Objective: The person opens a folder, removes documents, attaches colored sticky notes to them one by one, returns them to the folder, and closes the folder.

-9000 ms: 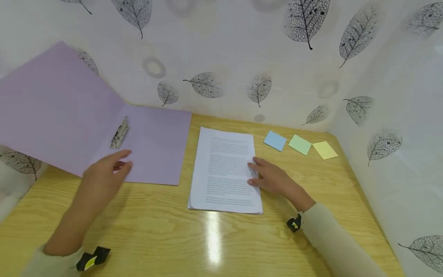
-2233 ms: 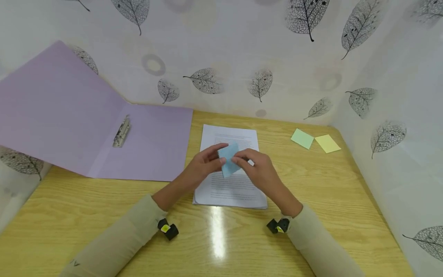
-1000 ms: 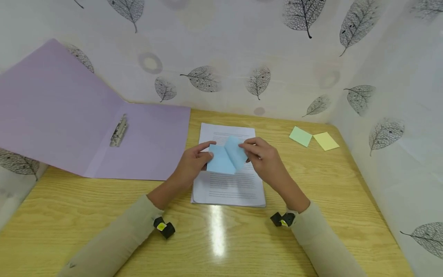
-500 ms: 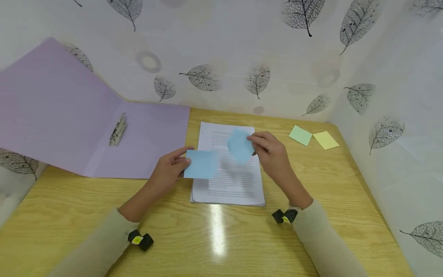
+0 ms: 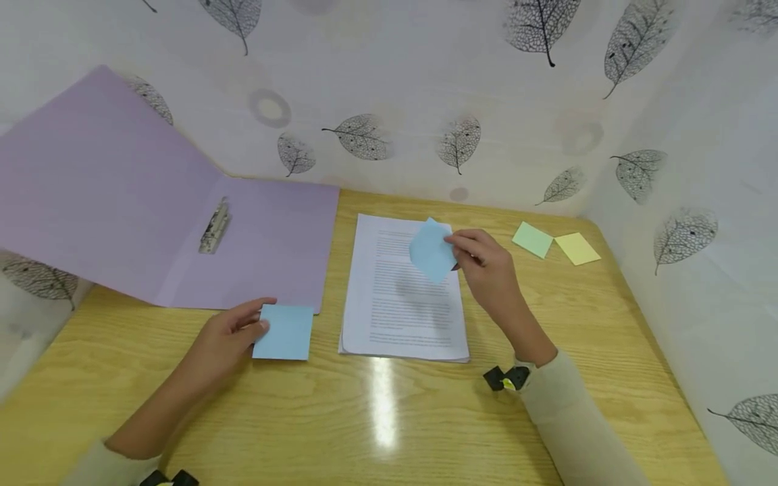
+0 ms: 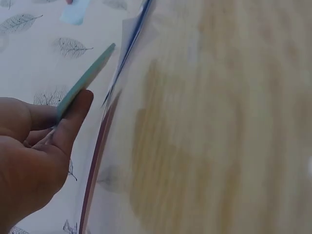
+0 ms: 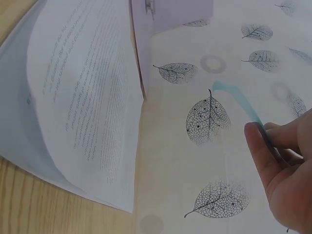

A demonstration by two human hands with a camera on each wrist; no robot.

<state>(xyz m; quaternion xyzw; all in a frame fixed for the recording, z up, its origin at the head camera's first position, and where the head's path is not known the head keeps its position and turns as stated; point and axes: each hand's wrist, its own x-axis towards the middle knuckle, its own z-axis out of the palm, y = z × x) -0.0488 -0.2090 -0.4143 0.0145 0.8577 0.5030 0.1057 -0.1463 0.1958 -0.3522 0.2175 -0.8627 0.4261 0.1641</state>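
My left hand [image 5: 221, 344] pinches a blue sticky note pad [image 5: 284, 332] between thumb and fingers, over the near edge of the purple folder [image 5: 273, 236]. The left wrist view shows the pad edge-on, as a thin block [image 6: 84, 84]. Above the upper right of a stack of printed paper [image 5: 395, 324], my right hand [image 5: 494, 273] pinches a single blue sticky note [image 5: 430, 251] by its right side. That note bends in a curve in the right wrist view, its sheet [image 7: 237, 99] rising from the fingertips.
The folder stands open at left, with a metal clip [image 5: 215, 228] near its spine. A green sticky note pad [image 5: 532, 239] and a yellow one [image 5: 577, 248] lie at the back right. Leaf-patterned cloth [image 5: 395, 88] rises behind the wooden table [image 5: 304, 418].
Both hands brought the blue pad over the papers, then peeled one note from it. My left hand has since moved left and nearer with the pad; the right keeps the note above the papers.
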